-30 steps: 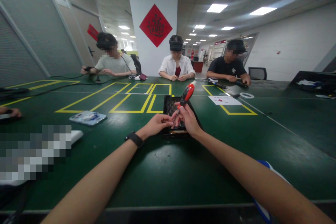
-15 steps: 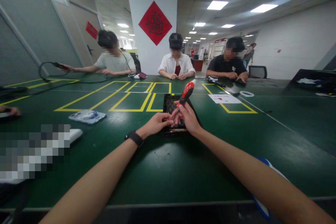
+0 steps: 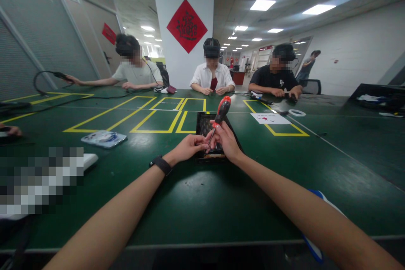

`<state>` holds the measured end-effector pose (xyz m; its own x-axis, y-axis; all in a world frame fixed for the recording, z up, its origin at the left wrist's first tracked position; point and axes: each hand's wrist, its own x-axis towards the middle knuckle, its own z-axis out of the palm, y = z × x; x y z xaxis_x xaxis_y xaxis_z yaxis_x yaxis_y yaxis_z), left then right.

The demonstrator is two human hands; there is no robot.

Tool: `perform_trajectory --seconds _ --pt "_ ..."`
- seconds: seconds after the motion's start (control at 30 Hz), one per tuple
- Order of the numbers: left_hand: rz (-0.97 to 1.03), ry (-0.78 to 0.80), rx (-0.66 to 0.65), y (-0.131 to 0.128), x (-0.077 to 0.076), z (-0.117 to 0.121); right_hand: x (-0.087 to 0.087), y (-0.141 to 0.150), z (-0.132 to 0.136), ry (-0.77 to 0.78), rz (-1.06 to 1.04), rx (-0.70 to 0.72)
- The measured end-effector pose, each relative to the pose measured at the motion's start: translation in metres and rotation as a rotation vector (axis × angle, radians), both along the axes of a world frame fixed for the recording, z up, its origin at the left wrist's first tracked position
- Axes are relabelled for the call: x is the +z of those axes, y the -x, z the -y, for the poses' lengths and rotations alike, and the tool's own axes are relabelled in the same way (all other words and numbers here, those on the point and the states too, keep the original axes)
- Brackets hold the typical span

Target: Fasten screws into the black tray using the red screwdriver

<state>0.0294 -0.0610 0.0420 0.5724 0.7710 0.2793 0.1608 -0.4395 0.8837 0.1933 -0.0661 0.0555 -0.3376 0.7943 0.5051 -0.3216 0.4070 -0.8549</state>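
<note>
A screwdriver (image 3: 223, 109) with a red and black handle leans to the right, handle end up, its thin shaft pointing down to the left. The fingers of my right hand (image 3: 227, 140) are closed round it below the handle. Close to the shaft's lower end, my left hand (image 3: 188, 148) has thumb and fingers pinched together. Whatever they hold there is too small to make out. Beneath both hands lies a shallow black tray (image 3: 202, 121), partly covered by them. What the tray contains is mostly hidden.
The green table (image 3: 190, 194) carries yellow tape outlines. A phone (image 3: 104, 139) lies to the left. On the right are a paper sheet (image 3: 270, 118) and a white ring (image 3: 297, 113). Three people with headsets sit across the table. A co-worker's hand (image 3: 12, 130) shows at far left.
The screwdriver handle has tipped slightly to the left and up. Both hands keep nearly the same place. In the background, a standing person has moved right.
</note>
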Motion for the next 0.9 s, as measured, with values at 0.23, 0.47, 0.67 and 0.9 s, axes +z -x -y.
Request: perform_trajectory --seconds 0.23,0.47,0.67,0.9 --pt "-0.016 -0.06 0.115 -0.0022 0.003 0.003 -0.0015 0.0 -0.0009 -0.027 0.005 -0.052" --pt "-0.068 -0.106 0.074 0.0005 0.0003 0.0005 -0.0005 0.0002 -0.0002 -0.036 0.01 -0.031" --pt "-0.059 -0.046 -0.008 0.0017 0.0044 0.0027 0.0006 0.0004 0.0 -0.01 0.003 -0.036" --pt "0.011 -0.071 0.11 -0.0015 0.0002 0.002 -0.0002 0.0011 -0.0003 -0.047 0.006 -0.082"
